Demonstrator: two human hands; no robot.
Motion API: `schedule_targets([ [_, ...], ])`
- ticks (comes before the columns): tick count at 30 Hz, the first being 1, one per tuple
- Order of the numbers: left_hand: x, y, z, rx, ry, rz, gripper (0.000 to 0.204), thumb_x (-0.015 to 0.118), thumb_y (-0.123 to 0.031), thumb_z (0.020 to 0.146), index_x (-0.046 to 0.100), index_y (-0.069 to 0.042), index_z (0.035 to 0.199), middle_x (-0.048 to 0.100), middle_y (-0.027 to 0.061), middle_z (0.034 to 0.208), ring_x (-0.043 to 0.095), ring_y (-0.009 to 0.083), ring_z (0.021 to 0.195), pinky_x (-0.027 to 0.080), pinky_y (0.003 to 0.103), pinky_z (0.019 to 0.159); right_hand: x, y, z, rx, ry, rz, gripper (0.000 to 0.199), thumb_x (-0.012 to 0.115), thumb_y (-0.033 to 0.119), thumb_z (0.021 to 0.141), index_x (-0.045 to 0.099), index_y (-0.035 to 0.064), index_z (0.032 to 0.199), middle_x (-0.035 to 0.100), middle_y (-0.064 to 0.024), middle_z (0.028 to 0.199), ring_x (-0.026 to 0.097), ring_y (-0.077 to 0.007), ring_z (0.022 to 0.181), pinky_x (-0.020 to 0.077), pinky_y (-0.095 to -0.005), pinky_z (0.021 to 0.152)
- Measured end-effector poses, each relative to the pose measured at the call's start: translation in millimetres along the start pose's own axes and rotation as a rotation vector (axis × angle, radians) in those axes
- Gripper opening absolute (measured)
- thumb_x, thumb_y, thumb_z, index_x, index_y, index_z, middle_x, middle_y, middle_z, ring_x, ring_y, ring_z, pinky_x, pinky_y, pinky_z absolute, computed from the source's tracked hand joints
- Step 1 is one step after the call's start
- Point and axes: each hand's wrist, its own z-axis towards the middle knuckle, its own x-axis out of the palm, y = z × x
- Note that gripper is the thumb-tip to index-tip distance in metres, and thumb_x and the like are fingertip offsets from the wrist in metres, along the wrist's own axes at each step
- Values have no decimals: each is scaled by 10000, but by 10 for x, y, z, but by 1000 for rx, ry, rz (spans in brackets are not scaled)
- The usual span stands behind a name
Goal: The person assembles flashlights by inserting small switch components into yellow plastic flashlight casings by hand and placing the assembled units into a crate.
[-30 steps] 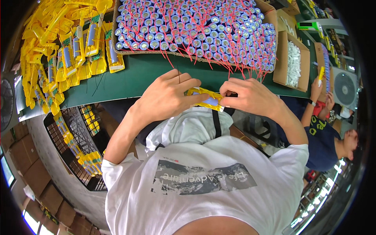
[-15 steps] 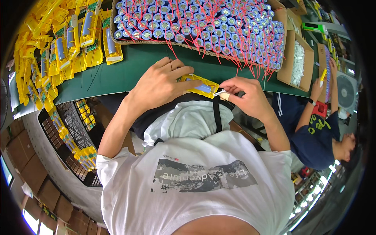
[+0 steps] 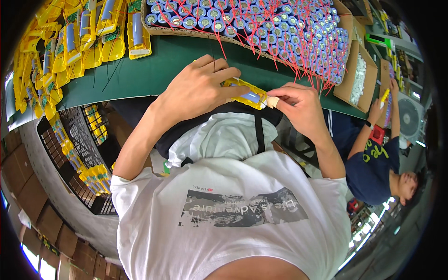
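My left hand (image 3: 198, 88) lies over a blue battery cell wrapped in yellow tape (image 3: 246, 94) and presses it at the near edge of the green table (image 3: 154, 70). My right hand (image 3: 298, 105) pinches the right end of the same pack between taped fingertips. A cardboard tray of blue cylindrical cells with red wires (image 3: 280, 28) lies just beyond my hands. Finished yellow-wrapped packs (image 3: 84, 32) lie in a heap to the far left.
A black wire basket (image 3: 79, 140) with more yellow packs hangs below the table's left side. A cardboard box of small white parts (image 3: 359, 74) stands at the right. A co-worker in a dark blue shirt (image 3: 373, 158) sits to the right, beside a fan (image 3: 413, 116).
The view has tilted down, so the table and trays sit higher in the picture. Both hands stay on the yellow-wrapped pack; the right fingers have slid to its right end.
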Motion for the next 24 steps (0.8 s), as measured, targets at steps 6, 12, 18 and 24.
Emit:
schedule_targets([
  [6,5,6,-15,-37,57,-5,385,776,-218,718,741,-253,1100,654,-3,1080,609,190,966,491,332,805,47,34,34,15,23,-24,130,713,27,847,739,-22,964,705,-113,855,708,-172,698,556,-274,631],
  [12,12,15,-1,-30,55,-19,369,768,-218,724,743,-248,1091,656,-1,1082,612,189,956,492,330,794,31,99,69,34,26,-99,127,726,39,831,743,-10,947,706,-105,855,706,-177,685,550,-287,618],
  [18,13,-32,-12,-36,53,-7,359,763,-226,724,745,-240,1083,658,7,1080,614,188,954,489,331,789,157,111,-4,-8,-125,-187,83,740,53,825,724,9,894,683,-72,820,713,-170,695,559,-281,629],
  [24,55,-64,-14,-44,52,-1,353,760,-226,726,746,-237,1078,657,7,1076,611,185,947,489,331,786,251,-35,-97,27,-217,-21,85,750,18,812,701,-19,871,687,-90,853,733,-193,764,581,-270,679],
])
